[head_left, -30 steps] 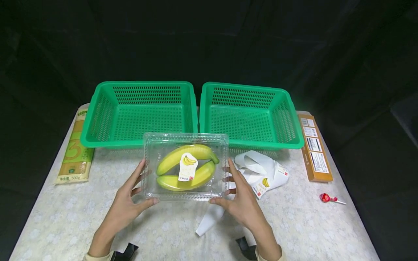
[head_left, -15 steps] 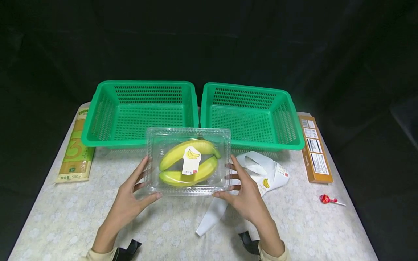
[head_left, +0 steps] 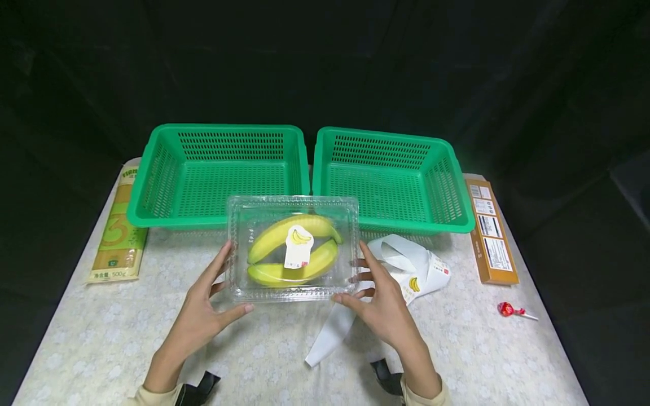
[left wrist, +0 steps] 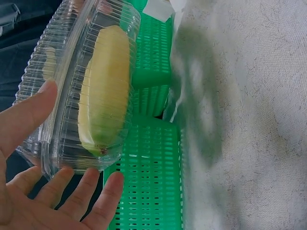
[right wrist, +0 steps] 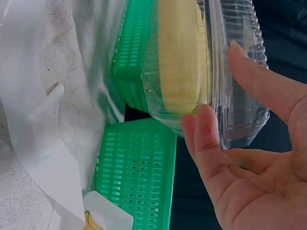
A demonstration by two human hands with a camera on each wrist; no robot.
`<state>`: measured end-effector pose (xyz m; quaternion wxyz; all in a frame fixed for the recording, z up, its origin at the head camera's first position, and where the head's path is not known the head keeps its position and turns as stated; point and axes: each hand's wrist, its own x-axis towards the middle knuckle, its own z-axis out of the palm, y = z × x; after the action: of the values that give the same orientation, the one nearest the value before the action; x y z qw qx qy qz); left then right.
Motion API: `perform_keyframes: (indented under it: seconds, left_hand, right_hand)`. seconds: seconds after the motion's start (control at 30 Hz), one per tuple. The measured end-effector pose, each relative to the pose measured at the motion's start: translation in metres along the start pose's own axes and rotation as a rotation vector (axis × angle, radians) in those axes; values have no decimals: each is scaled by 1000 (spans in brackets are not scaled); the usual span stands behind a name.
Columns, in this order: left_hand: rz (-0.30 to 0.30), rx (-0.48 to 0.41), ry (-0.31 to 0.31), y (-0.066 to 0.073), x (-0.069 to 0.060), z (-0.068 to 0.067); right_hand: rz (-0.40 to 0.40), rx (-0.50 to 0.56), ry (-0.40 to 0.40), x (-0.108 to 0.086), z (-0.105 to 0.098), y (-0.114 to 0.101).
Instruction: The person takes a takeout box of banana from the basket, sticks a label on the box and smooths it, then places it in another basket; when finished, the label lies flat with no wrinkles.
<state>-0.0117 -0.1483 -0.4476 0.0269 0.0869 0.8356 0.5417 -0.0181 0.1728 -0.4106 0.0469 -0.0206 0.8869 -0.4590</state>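
Observation:
Both hands hold a clear plastic clamshell box [head_left: 238,282] in the air, just in front of the baskets in the head view. Through its lid two yellow bananas [head_left: 276,274] show, with a white banana sticker [head_left: 298,256] over the middle. My left hand [head_left: 199,311] grips the left end, thumb near the front edge and fingers at the side. At the other end my right hand [head_left: 382,309] grips it the same way. A white strip of banana labels [head_left: 330,334] trails from a loosely curled bundle beside the right hand.
Two green baskets [head_left: 218,223], [head_left: 393,225] stand side by side at the back. A yellow-green 500 g packet [head_left: 118,231] lies at the left. An orange-brown box [head_left: 490,231] and a red lollipop [head_left: 506,308] lie at the right.
Both hands have carried the box slightly away from the person and to the right, mostly in the first half second. Since then it has hardly moved.

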Motion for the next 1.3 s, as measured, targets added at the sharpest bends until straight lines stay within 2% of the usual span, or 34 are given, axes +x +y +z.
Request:
perform_keyframes:
  seconds: [0.37,0.57,0.73,1.0,1.3]
  left_hand:
    - [7,19,2,0,2,0]
    - [42,32,29,3,5,2]
    - [47,40,48,6,8,5]
    - [83,2,122,6,10,11]
    - [81,14,149,7,8,11]
  right_hand:
    - [12,16,23,-1,-2,-1]
    - [20,69,55,1,-5,0]
    - [25,80,90,3,-7,0]
    - [40,120,140,5,-7,-3]
    - [15,165,185,7,-1,-1]
